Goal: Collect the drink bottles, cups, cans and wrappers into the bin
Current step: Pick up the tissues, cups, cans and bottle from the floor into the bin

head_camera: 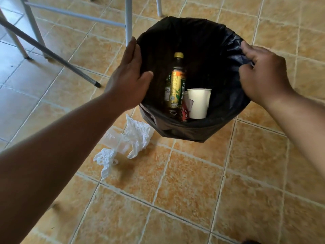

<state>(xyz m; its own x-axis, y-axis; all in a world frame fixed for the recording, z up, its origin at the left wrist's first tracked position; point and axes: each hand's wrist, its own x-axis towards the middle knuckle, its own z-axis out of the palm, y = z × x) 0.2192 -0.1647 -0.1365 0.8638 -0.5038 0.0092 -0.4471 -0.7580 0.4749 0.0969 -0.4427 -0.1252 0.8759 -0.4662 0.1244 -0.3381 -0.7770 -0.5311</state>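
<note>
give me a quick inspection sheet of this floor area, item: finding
surface: tiled floor
job's things: tea bottle, paper cup and red item inside black-lined bin; white bag and clear cup on floor beside it
clutter: nothing seen
hands: left hand rests on bin rim, thumb inside; right hand pinches liner at the opposite rim
cables: nothing seen
surroundings: metal furniture legs behind bin

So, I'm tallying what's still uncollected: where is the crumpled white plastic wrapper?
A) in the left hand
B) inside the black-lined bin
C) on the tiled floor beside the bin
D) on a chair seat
C: the crumpled white plastic wrapper lies on the orange tiled floor just outside the black-lined round bin, not in it.
</note>
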